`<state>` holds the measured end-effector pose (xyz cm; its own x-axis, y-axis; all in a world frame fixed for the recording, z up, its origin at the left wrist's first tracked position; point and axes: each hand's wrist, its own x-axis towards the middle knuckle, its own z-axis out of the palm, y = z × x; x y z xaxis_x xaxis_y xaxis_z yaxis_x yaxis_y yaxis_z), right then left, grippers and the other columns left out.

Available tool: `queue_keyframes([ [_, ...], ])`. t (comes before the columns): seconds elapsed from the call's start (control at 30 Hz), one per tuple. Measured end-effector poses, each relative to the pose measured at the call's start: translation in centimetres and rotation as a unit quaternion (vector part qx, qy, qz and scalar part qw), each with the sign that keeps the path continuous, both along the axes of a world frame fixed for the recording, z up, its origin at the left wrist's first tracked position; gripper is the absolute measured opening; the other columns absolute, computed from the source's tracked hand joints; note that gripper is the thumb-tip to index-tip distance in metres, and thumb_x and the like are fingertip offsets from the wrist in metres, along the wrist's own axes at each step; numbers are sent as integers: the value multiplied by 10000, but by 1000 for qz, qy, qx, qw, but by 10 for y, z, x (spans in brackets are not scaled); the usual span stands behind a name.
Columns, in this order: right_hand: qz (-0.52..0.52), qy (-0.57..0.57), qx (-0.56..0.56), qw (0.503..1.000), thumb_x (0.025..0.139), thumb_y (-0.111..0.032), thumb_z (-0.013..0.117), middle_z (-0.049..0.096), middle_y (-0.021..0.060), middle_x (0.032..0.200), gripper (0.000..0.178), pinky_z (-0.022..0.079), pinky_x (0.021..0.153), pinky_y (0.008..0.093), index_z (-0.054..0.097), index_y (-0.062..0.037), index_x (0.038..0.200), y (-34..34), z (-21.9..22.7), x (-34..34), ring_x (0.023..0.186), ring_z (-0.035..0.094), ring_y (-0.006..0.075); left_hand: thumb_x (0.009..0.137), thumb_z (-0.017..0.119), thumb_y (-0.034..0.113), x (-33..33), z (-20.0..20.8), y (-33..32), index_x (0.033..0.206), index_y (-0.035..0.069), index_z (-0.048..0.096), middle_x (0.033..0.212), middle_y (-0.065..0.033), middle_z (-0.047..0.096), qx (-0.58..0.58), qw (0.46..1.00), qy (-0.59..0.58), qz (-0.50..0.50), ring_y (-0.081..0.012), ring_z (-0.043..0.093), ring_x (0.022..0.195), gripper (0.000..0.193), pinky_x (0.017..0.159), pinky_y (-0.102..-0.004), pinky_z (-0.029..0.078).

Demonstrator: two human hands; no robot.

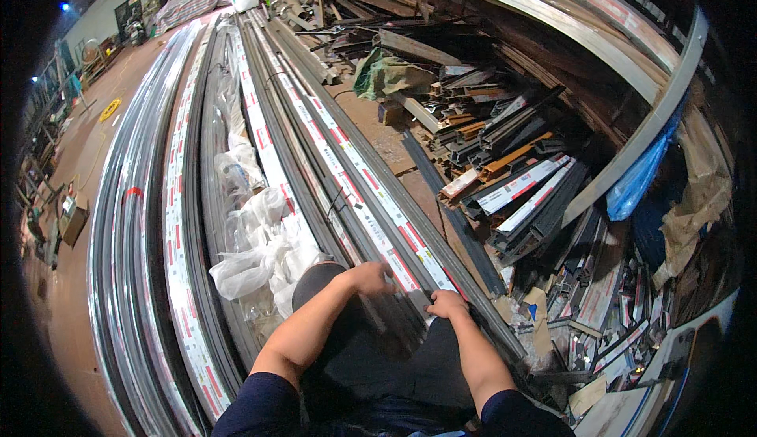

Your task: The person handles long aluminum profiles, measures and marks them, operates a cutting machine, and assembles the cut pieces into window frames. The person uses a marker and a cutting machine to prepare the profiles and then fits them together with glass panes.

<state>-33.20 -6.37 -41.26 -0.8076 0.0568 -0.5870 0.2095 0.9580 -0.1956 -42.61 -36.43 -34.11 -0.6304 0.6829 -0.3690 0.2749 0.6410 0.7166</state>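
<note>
Long dark metal profiles (371,193) with white and red printed film lie lengthwise in front of me, running away toward the far end. Over them, between my knees, my left hand (372,278) is held with its fingers bent down and smeared by motion; what they touch is unclear. Close to its right, my right hand (448,304) is closed around the near part of a film-covered profile (426,267), its fingertips partly hidden. Crumpled clear-white plastic wrap (256,240) lies on the bundles left of my knee.
More wrapped profiles (130,224) stretch along the left. On the right is a heap of cut profile pieces (505,161), with a green sack (386,74) beyond it. A metal rack beam (631,145) rises at the right, near blue plastic (643,173). A cardboard box (73,220) stands far left.
</note>
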Motion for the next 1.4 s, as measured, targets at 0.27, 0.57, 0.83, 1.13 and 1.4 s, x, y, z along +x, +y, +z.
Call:
queue_keyframes([
  [0.27,-6,16,10,1000,802,-447,839,743,141,1308,603,554,1046,457,746,-137,1312,1,-4,0,1214,704,330,875,805,514,1,-1,-1,1354,-47,661,1202,-255,753,22,998,51,-5,-374,723,1145,752,991,-449,557],
  [0.57,1,17,3,1000,814,-464,832,732,147,1328,620,547,1053,467,729,-159,1344,3,-8,2,1229,697,323,885,788,585,1,2,-1,1397,-52,623,1279,-266,724,-7,999,35,-20,-380,715,1163,833,1003,-440,546],
  [0.83,4,20,-10,1000,802,-455,824,734,151,1323,610,551,1049,458,736,-151,1323,6,-13,3,1214,701,331,870,814,571,0,17,-1,1420,-34,607,1254,-247,736,-10,1000,-17,-21,-351,738,1097,844,959,-439,566],
  [1.13,48,28,-5,998,849,-444,786,740,148,1297,530,554,1024,496,743,-146,1285,7,-19,5,1197,702,362,897,790,570,-8,-15,0,1365,-56,643,1259,-240,738,-9,1000,-9,-12,-364,720,1158,795,985,-430,568],
  [1.4,50,46,-17,998,840,-421,776,757,191,1210,493,571,980,514,763,-104,1217,5,-13,9,1127,722,398,867,820,561,-13,-24,1,1384,-30,631,1223,-267,738,4,1000,-18,2,-354,731,1112,808,942,-431,576],
])
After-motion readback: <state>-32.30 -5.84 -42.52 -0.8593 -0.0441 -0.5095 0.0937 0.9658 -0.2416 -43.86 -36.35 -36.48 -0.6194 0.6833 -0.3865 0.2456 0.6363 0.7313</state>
